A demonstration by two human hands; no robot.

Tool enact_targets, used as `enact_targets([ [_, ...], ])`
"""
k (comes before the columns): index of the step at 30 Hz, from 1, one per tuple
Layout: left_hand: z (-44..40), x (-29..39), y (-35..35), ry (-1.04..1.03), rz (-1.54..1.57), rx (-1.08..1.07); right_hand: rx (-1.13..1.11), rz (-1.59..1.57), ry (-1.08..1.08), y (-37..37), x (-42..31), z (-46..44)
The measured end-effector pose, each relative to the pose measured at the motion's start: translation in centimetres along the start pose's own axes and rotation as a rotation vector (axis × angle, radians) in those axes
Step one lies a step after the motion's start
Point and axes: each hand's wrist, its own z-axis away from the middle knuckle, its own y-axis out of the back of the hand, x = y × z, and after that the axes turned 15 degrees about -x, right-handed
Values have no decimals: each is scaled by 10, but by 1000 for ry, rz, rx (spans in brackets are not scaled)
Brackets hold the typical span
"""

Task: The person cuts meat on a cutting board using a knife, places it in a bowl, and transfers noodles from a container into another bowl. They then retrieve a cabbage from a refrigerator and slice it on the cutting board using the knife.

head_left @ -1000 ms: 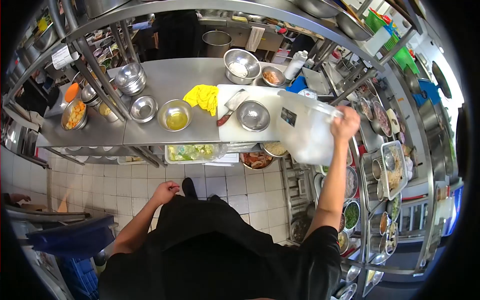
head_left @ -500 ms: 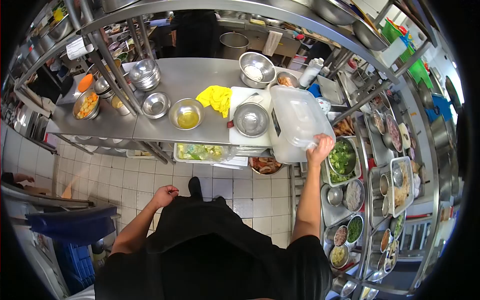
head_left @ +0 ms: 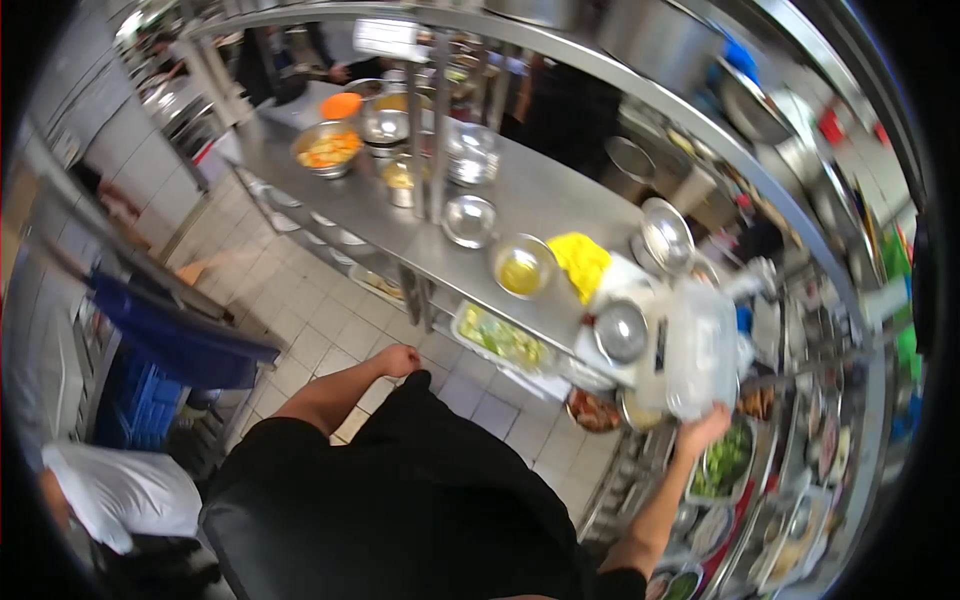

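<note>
At the right end of the steel counter, my right hand [head_left: 704, 430] grips the near edge of a translucent plastic container [head_left: 702, 350] with a lid. Just left of the container is a metal bowl [head_left: 621, 331] on the white cutting board [head_left: 592, 347]. A yellow cloth [head_left: 580, 264] lies beside the board, with a bowl of yellow liquid [head_left: 521, 269] to its left. My left hand [head_left: 399, 361] hangs in front of my body below the counter, its fingers curled; whether it holds anything is hidden.
A bowl of orange and pale pieces [head_left: 328, 149] stands at the counter's far left. Steel posts and an overhead shelf [head_left: 640, 75] frame the counter. A person in a white top [head_left: 125, 490] is at lower left. Food trays [head_left: 722, 460] line the right side.
The view has turned to the left and blurred. The container, first held tilted, now lies flatter by the cutting board, still in my right hand. A person in white has appeared at lower left.
</note>
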Motion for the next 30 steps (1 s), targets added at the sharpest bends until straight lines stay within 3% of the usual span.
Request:
enact_targets([
  [4,1,-40,37,185,266,101,6,97,-197,7,-31,11],
  [7,5,-87,65,269,457,151,233,-55,-103,-15,-40,20],
  [9,3,-149,71,272,538,235,435,-82,-40,-15,-88,11],
  [11,12,-203,86,354,478,134,452,-135,-15,-17,-174,-10],
  [12,19,-228,94,394,452,81,425,-176,-2,-21,-216,-19],
  [16,66,-304,104,632,679,221,225,-329,39,-49,-364,-42],
  [20,88,-375,88,783,701,177,-33,-458,6,-73,-457,-49],
  [25,92,-389,87,682,687,38,-278,-592,-145,-93,-498,-38],
  [30,54,-388,77,524,512,-183,-407,-707,-399,-98,-473,-15],
])
